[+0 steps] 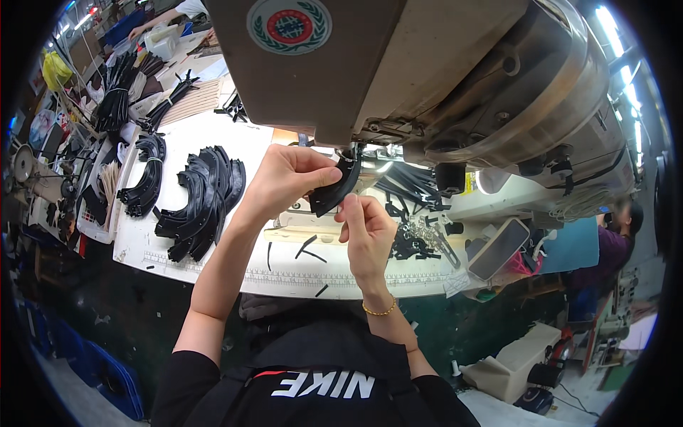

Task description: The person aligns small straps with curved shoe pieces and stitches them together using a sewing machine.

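My left grip (pixel 288 176) pinches the curved black piece (pixel 331 196) at the sewing machine (pixel 306 85), centre frame, likely unfinished; I can't tell whether my right grip (pixel 368 236), by its lower end, holds it. Black bundles (pixel 204 193), left, may be done.

Your shirt (pixel 299 411): white block lettering (pixel 329 384) with a red stroke (pixel 274 373) — upside down in view.
Machine head (pixel 299 92): a round sticker (pixel 289 26), red centre, green wreath.
Worktop (pixel 135 235): a ruler scale (pixel 299 278) along your edge — figures too small to read.
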Demonstrator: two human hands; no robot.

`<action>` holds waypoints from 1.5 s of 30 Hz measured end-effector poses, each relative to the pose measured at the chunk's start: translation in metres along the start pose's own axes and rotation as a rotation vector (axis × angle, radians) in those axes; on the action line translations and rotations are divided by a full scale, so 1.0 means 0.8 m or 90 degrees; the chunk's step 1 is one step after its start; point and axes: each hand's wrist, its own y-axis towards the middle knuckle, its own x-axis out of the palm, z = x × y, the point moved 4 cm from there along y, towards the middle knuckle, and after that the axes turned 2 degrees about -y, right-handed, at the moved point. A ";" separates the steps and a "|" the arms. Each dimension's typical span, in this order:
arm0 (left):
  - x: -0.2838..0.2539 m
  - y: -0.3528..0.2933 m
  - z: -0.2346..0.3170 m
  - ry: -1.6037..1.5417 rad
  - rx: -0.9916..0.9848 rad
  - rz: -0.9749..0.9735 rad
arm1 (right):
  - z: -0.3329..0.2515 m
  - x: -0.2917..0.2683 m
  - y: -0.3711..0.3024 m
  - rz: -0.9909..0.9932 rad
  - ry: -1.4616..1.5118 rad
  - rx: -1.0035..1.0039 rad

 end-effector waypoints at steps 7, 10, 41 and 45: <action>-0.008 0.007 0.009 0.105 -0.061 -0.030 | -0.004 0.001 0.006 -0.022 -0.019 -0.026; -0.011 0.014 0.009 0.053 -0.088 -0.138 | -0.004 0.001 0.006 -0.023 -0.020 -0.016; 0.002 0.032 0.034 0.262 -0.086 -0.235 | -0.006 -0.010 0.006 -0.008 -0.013 0.010; -0.007 0.019 0.009 0.056 -0.017 -0.159 | -0.006 -0.032 -0.008 0.011 -0.099 -0.064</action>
